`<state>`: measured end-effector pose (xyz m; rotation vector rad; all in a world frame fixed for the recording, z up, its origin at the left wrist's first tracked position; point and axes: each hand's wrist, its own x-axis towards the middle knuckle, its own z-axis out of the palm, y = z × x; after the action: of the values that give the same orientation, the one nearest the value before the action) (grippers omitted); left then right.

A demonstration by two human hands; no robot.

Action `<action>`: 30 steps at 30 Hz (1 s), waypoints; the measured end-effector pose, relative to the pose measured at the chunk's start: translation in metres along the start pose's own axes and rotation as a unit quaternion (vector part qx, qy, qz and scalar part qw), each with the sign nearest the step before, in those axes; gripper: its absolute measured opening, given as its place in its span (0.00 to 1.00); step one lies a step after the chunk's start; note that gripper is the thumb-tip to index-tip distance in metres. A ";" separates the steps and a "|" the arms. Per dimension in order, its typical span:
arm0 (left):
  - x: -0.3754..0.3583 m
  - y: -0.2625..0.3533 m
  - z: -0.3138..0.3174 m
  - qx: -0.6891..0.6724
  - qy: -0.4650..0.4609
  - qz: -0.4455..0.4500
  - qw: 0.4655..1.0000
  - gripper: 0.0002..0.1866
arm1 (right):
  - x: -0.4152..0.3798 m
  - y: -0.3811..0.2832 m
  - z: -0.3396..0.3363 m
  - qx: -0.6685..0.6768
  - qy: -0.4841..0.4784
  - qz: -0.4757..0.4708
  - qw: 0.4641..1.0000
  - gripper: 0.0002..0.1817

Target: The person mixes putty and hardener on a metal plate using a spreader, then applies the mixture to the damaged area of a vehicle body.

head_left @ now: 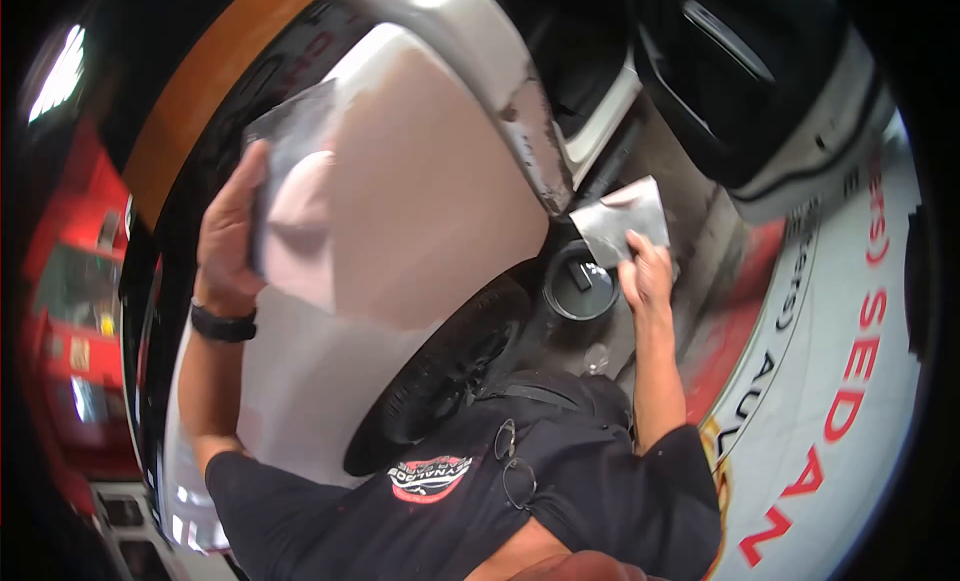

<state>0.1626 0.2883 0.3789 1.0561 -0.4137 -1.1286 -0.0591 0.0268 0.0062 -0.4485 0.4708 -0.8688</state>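
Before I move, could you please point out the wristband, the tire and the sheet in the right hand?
Wristband (224,325): head view, on the middle of its dark band.
Tire (408,399): head view, on its dark rubber.
Sheet (632,217): head view, on its shiny grey face.

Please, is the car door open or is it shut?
Open: the car door stands away from the opening, with its inner panel and the pale sill showing.

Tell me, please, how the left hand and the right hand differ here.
The left hand wears a dark wristband; the right hand has a bare wrist. The left hand is at the pale car panel, while the right hand is near the round black bucket. Both are ungloved, one gripping the left sheet, the other the right sheet.
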 end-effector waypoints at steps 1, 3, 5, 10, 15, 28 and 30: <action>0.008 0.007 0.006 0.014 0.066 0.018 0.998 0.29 | 0.022 0.018 -0.022 -0.023 -0.033 0.006 0.999 0.02; 0.022 0.018 0.012 0.066 0.141 0.046 0.987 0.28 | 0.026 0.026 0.015 -0.124 -0.030 -0.072 0.989 0.10; 0.036 0.031 0.012 0.119 0.143 0.055 0.981 0.29 | 0.032 0.028 0.054 -0.246 -0.034 -0.176 0.953 0.20; 0.044 0.042 0.002 0.203 0.080 0.080 0.973 0.32 | 0.050 0.030 0.121 -0.397 -0.059 -0.366 0.840 0.36; 0.044 0.044 -0.010 0.141 0.065 0.030 0.987 0.30 | 0.085 0.054 0.157 -0.430 -0.051 -0.442 0.785 0.39; 0.062 0.060 -0.059 0.092 -0.185 0.059 0.977 0.31 | 0.108 0.079 0.209 -0.488 0.019 -0.465 0.739 0.37; 0.063 0.058 -0.056 0.090 -0.187 0.058 0.976 0.32 | 0.094 0.079 0.207 -0.482 0.003 -0.460 0.746 0.37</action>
<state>0.2606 0.2616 0.3869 0.9612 -0.8800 -1.2033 0.1579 0.0336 0.1107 -1.7493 0.7025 -1.5439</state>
